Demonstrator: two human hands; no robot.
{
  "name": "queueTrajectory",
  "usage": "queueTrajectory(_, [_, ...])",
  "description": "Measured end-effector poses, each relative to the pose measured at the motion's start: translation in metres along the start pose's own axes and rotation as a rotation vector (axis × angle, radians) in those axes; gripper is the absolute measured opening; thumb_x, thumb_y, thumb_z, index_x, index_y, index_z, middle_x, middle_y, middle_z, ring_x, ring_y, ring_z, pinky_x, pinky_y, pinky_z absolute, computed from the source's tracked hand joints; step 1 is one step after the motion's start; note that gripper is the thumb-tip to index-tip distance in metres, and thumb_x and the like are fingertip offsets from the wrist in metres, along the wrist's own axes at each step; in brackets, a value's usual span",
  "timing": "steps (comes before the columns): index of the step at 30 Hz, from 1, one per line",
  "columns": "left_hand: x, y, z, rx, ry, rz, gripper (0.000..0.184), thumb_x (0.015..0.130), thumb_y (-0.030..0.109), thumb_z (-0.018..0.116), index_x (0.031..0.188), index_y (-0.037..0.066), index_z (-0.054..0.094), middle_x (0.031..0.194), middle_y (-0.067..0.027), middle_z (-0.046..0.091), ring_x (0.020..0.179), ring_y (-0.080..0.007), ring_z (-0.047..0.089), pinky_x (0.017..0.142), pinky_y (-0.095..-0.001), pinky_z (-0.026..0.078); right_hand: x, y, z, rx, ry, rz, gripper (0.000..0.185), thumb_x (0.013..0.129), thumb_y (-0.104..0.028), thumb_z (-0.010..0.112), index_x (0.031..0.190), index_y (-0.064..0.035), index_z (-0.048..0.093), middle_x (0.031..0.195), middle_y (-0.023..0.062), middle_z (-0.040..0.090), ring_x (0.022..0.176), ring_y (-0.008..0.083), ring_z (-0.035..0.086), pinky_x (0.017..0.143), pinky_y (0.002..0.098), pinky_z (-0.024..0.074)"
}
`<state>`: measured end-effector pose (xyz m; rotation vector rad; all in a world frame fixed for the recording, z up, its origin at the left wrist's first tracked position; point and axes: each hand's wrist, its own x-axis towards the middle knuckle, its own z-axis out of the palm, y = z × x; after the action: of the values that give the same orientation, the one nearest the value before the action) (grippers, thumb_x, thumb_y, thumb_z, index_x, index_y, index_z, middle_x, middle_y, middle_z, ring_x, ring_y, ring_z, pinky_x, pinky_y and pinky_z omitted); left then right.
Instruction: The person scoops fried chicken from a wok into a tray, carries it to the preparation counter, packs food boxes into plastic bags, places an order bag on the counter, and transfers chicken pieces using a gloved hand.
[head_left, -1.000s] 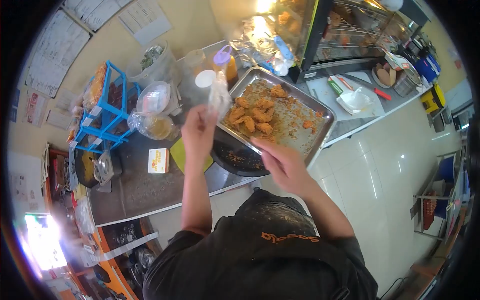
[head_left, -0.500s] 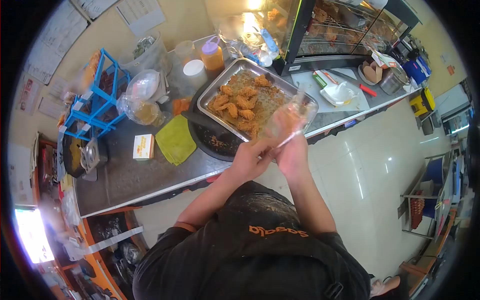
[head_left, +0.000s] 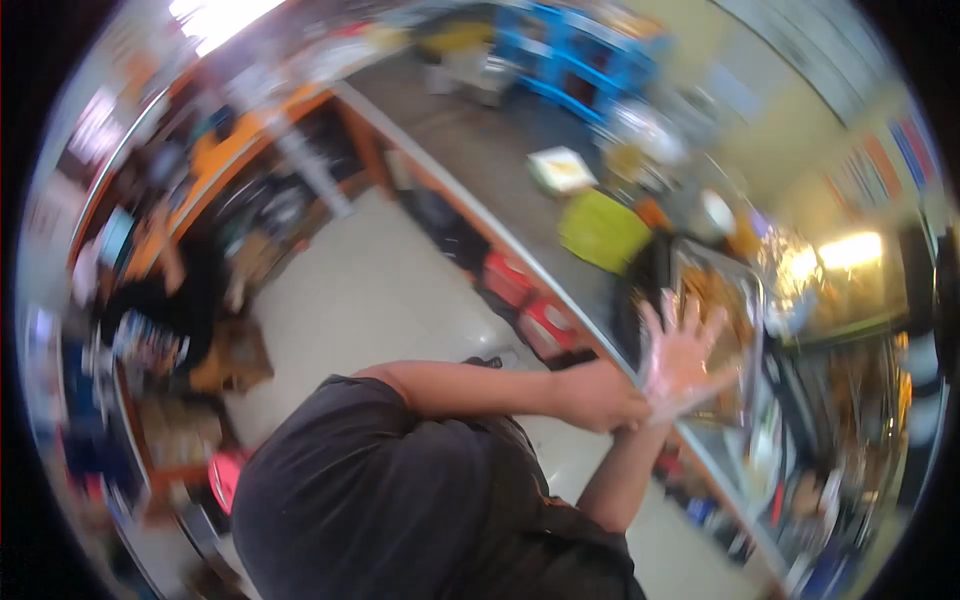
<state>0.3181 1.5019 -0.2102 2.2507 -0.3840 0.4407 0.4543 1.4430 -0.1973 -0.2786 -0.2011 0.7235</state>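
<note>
My right hand [head_left: 685, 360] wears a clear plastic glove, its fingers spread in front of the metal tray [head_left: 757, 310]. My left hand [head_left: 603, 397] is closed on the glove's cuff at my right wrist. Brown fried pieces [head_left: 715, 290] lie in the tray, partly hidden by my right hand. The dark pan [head_left: 638, 290] is beside the tray, next to a yellow-green cloth [head_left: 603, 232].
A small white box [head_left: 561, 171] and a blue rack [head_left: 575, 65] stand on the counter [head_left: 450, 150]. Red containers [head_left: 530, 300] are below its edge. Another person [head_left: 175, 300] in dark clothes is at the left. A glass-fronted cabinet [head_left: 860, 400] stands at the right.
The view has swung left and is blurred. My right hand has gone into the plastic glove and its fingers have spread; my left hand has moved to the cuff. Another person has come into view.
</note>
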Motion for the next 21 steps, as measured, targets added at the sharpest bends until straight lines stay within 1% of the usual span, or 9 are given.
queueTrajectory(1, [-0.018, 0.002, -0.009, 0.092, 0.004, -0.111, 0.014, 0.078, 0.012, 0.06, 0.092, 0.013, 0.061, 0.085, -0.0063, 0.063, 0.08, -0.028, 0.063, 0.063, -0.0418, 0.049, -0.001, 0.021, 0.014, 0.006, -0.013, 0.05, 0.101, 0.073, -0.077, 0.053, 0.152, -0.0251, 0.015, 0.156, 0.0167, 0.005, 0.139, 0.0499, 0.012, 0.105, 0.0741, 0.0117])
queueTrajectory(2, [-0.041, 0.003, -0.03, 0.073, 0.044, -0.157, 0.013, 0.078, 0.012, 0.06, 0.091, 0.012, 0.061, 0.085, -0.0064, 0.063, 0.079, -0.0283, 0.063, 0.063, -0.0416, 0.049, 0.005, 0.039, 0.008, 0.054, -0.09, 0.137, 0.097, 0.078, -0.072, 0.051, 0.152, -0.0211, 0.015, 0.156, 0.0201, 0.002, 0.14, 0.0496, 0.01, 0.105, 0.0732, 0.0116])
queueTrajectory(4, [-0.077, 0.002, -0.068, -0.009, 0.091, -0.194, 0.011, 0.079, 0.012, 0.061, 0.09, 0.011, 0.062, 0.085, -0.0065, 0.063, 0.078, -0.0287, 0.063, 0.064, -0.041, 0.048, 0.0, 0.09, 0.048, 0.175, -0.006, 0.239, 0.091, 0.083, -0.067, 0.048, 0.152, -0.0187, 0.015, 0.157, 0.0203, 0.0, 0.141, 0.0482, 0.006, 0.106, 0.0722, 0.0108])
queueTrajectory(10, [-0.211, -0.011, -0.17, -0.106, 0.179, -0.345, 0.016, 0.083, 0.017, 0.064, 0.098, 0.012, 0.066, 0.085, -0.0069, 0.068, 0.076, -0.0268, 0.065, 0.067, -0.0379, 0.05, 0.003, 0.243, 0.107, 0.121, -0.36, 0.384, 0.086, 0.088, -0.061, 0.044, 0.152, -0.0155, 0.01, 0.156, 0.0222, 0.0, 0.143, 0.045, 0.006, 0.109, 0.067, 0.0115])
queueTrajectory(12, [-0.256, -0.017, -0.21, -0.074, 0.164, -0.482, 0.018, 0.085, 0.018, 0.063, 0.101, 0.013, 0.067, 0.088, -0.0074, 0.069, 0.076, -0.0266, 0.066, 0.068, -0.037, 0.05, 0.016, 0.29, 0.116, 0.308, -0.375, 0.411, 0.083, 0.089, -0.048, 0.052, 0.152, -0.016, 0.01, 0.156, 0.0226, 0.002, 0.142, 0.0446, 0.01, 0.11, 0.0663, 0.0141])
queueTrajectory(15, [-0.321, -0.024, -0.26, -0.045, 0.259, -0.751, 0.025, 0.083, 0.019, 0.065, 0.108, 0.013, 0.066, 0.089, -0.0101, 0.069, 0.08, -0.0267, 0.067, 0.069, -0.0386, 0.052, 0.035, 0.328, 0.119, 0.275, -0.362, 0.484, 0.083, 0.087, -0.051, 0.055, 0.151, -0.0149, 0.016, 0.156, 0.0227, 0.008, 0.141, 0.044, 0.014, 0.108, 0.0663, 0.0188])
queueTrajectory(18, [-0.381, -0.053, -0.277, 0.124, 0.289, -0.99, 0.027, 0.082, 0.01, 0.064, 0.109, 0.009, 0.066, 0.098, -0.0115, 0.069, 0.084, -0.0244, 0.069, 0.074, -0.0346, 0.055, 0.041, 0.34, 0.128, 0.233, -0.275, 0.51, 0.081, 0.087, -0.059, 0.05, 0.149, -0.0129, 0.024, 0.154, 0.0202, 0.018, 0.14, 0.0425, 0.022, 0.108, 0.0645, 0.0231])
queueTrajectory(19, [-0.393, -0.063, -0.277, 0.14, 0.35, -0.985, 0.024, 0.083, 0.021, 0.064, 0.104, 0.009, 0.066, 0.092, -0.0126, 0.069, 0.086, -0.0322, 0.065, 0.077, -0.0411, 0.052, 0.037, 0.337, 0.13, 0.19, -0.223, 0.499, 0.08, 0.088, -0.061, 0.046, 0.149, -0.0119, 0.025, 0.154, 0.0194, 0.021, 0.138, 0.0427, 0.026, 0.108, 0.0636, 0.0252])
queueTrajectory(21, [-0.401, -0.084, -0.29, 0.123, 0.218, -1.073, 0.025, 0.084, 0.022, 0.065, 0.105, 0.008, 0.065, 0.095, -0.0123, 0.068, 0.088, -0.0305, 0.065, 0.078, -0.0395, 0.052, 0.041, 0.332, 0.117, 0.159, -0.144, 0.516, 0.078, 0.091, -0.06, 0.041, 0.147, -0.009, 0.028, 0.152, 0.0203, 0.026, 0.135, 0.0418, 0.032, 0.106, 0.0615, 0.0289])
